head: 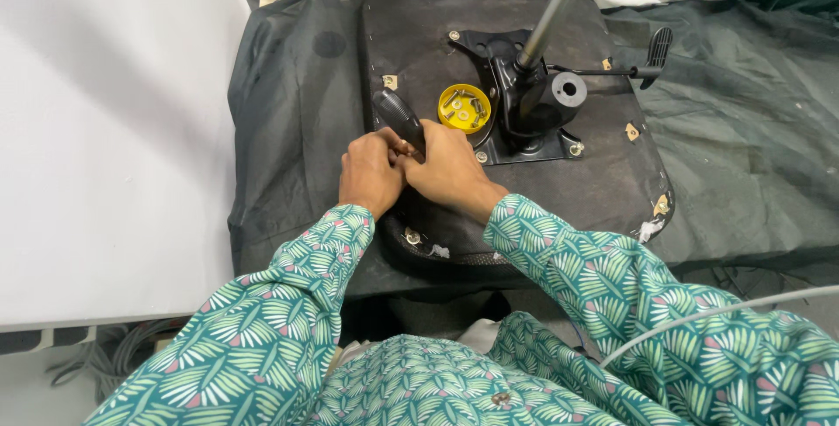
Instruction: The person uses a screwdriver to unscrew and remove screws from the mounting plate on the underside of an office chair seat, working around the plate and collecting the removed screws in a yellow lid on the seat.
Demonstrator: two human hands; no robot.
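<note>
Gripping black screwdriver [400,118], both hands [371,173] [450,168]; upturned chair seat [603,181], dark cloth-covered table [752,155].

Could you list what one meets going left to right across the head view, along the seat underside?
Left hand → black tool handle → yellow cap of screws → black mechanism plate → lever paddle.

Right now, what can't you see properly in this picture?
- Head view: the tip of the black-handled tool is hidden behind the left hand and right hand.
- What the fingers pinch: covered by both hands.
- The top of the metal post is cut off by the upper edge.
- The small parts in the yellow cap: too small to count.
- The seat base front edge is hidden by the patterned sleeves.
</note>
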